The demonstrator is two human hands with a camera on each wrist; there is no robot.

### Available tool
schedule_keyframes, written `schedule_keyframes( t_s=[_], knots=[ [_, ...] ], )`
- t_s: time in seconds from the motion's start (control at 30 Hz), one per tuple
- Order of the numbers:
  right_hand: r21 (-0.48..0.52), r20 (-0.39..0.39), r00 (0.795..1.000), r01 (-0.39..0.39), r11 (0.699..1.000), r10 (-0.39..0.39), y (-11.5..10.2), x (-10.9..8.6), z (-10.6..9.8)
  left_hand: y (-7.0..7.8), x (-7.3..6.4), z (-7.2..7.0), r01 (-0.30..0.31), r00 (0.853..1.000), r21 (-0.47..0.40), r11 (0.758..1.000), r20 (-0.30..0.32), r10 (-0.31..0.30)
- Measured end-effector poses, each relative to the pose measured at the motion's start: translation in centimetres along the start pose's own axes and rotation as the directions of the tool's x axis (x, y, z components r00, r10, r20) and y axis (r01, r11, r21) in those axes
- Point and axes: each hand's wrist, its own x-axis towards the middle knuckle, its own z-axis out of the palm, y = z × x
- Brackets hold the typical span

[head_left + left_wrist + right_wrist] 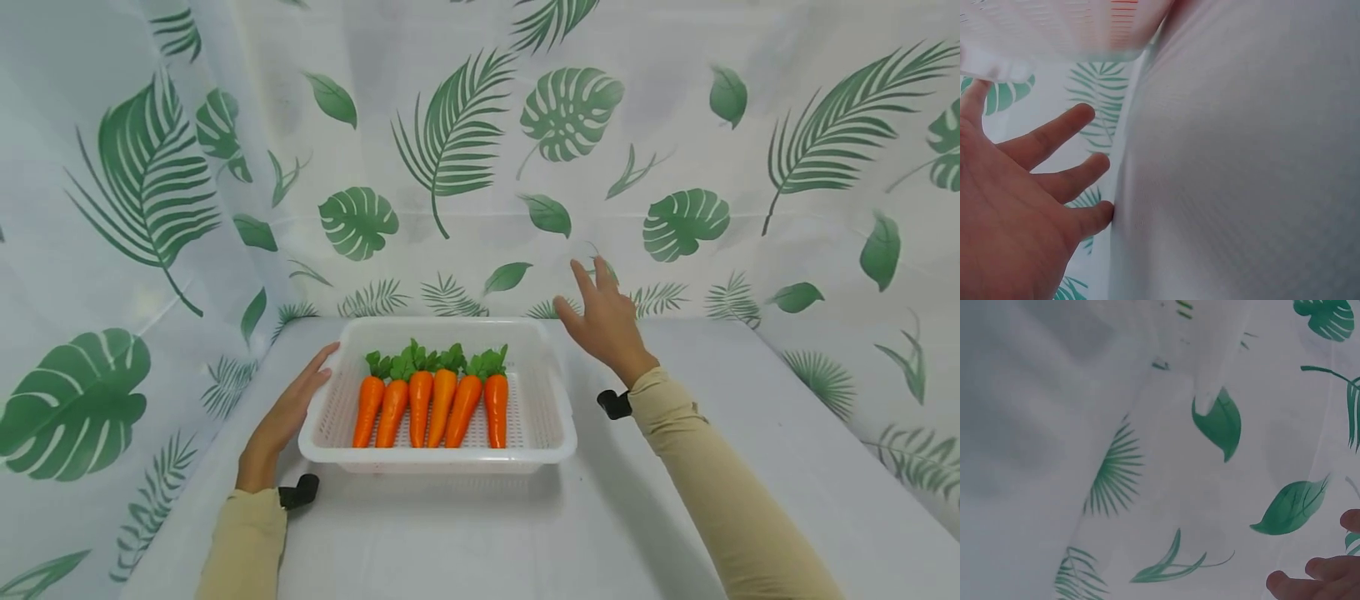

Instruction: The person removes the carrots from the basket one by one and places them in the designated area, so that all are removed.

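A white plastic basket (551,454) with perforated sides holds several orange carrots (420,408) with green leafy tops, lined up in a row. At the basket's left side is my left hand (288,412), fingers extended, the fingertips by the rim. Up close in the left wrist view, the left hand (1016,206) has its fingers spread, one of them reaching the rim of the basket (1066,31). My right hand (603,325) hovers in the air beyond the basket's right side, fingers spread and holding nothing. Only some fingertips (1279,581) of it show in the right wrist view.
The basket stands on a table with a white cover (420,542). Behind and to the left hangs a white curtain (480,258) printed with green leaves. Each wrist carries a small black device, one at the left wrist (300,492) and one at the right wrist (615,404).
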Motion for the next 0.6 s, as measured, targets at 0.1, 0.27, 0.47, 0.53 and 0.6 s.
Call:
schedule_keyframes(
  t_s=[0.1, 0.27, 0.47, 0.53, 0.6],
  knots=[
    [0.118, 0.048, 0.998, -0.043, 0.992, 0.037, -0.5, 0.0, -0.1, 0.2, 0.1, 0.2, 0.007, 1.000, 0.005, 1.000, 0.001, -0.007],
    [0.297, 0.116, 0.990, -0.110, 0.948, 0.079, -1.5, 0.0, 0.0, 0.5, 0.0, 0.4, 0.013, 1.000, 0.010, 1.000, 0.000, -0.013],
    [0.498, 0.209, 0.971, -0.210, 0.842, 0.118, -3.1, -0.4, -0.2, 0.5, -0.3, 0.5, 0.013, 1.000, 0.015, 1.000, 0.002, -0.013],
    [0.551, 0.239, 0.964, -0.234, 0.801, 0.117, -3.6, -0.5, -0.2, 0.5, -0.3, 0.6, 0.017, 1.000, 0.020, 1.000, 0.001, -0.017],
    [0.595, 0.275, 0.954, -0.265, 0.759, 0.118, -3.9, -0.6, -0.1, 0.5, -0.2, 0.6, 0.020, 1.000, 0.021, 1.000, 0.000, -0.020]
  ],
)
